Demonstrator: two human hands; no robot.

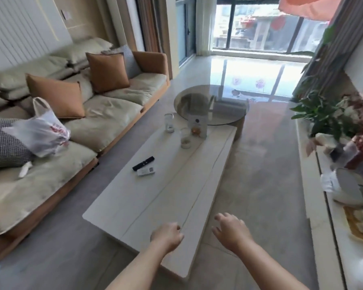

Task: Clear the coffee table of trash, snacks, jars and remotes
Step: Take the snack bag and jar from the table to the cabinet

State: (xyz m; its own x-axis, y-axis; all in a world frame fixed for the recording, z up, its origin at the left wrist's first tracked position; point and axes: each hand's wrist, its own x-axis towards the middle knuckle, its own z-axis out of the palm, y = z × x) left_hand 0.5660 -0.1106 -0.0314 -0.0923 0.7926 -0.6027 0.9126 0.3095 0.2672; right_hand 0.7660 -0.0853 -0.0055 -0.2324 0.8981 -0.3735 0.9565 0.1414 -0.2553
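A long white coffee table (147,201) runs away from me. Near its middle lie a black remote (143,163) and a white remote (146,171), side by side. Toward the far end stand a tall clear glass jar (169,123), a shorter jar (185,138) with something pale in its bottom, and a white snack pouch (197,126). My left hand (167,235) hovers over the near end with loosely curled fingers, holding nothing. My right hand (231,229) hangs just past the table's right edge, fingers relaxed and spread, holding nothing.
A beige and orange sofa (105,120) lines the left, carrying a white plastic bag (40,132) and cushions. A round glass table (212,105) adjoins the far end. On the right runs a low cabinet (314,206) with plants (323,114) and a tray (360,225).
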